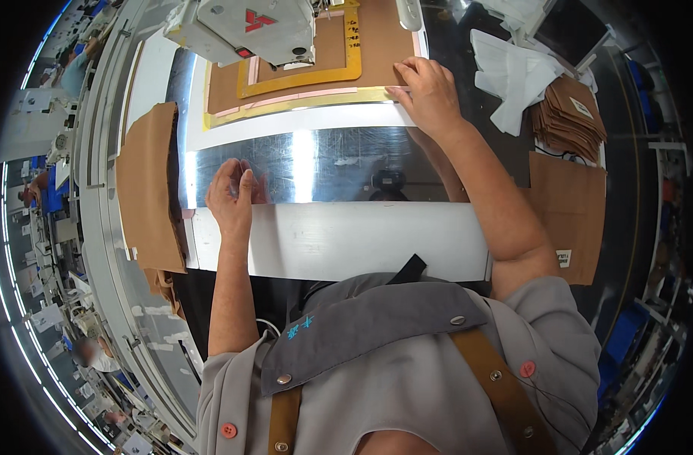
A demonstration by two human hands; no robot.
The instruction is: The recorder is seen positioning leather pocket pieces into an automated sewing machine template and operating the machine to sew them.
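Under the sewing machine head [244,30] lies a brown fabric panel [377,61]. Around it runs a white template [316,117] edged with yellow and pink strips, and on it sits a yellow frame [308,82] with handwritten marks. My right hand [431,95] rests at the panel's right front corner, thumb and forefinger apart on the fabric and template edge. Over the left part of the shiny metal plate [339,163] is my left hand [231,197], its fingers loosely bent and nothing visible in them. The plate mirrors part of both hands.
Brown fabric pieces [151,182] hang over the left side. On the right are a stack of brown pieces [566,114], white crumpled sheets [509,76] and another brown panel [570,212]. A white board [362,235] borders the near edge. Rows of workstations fill the far left.
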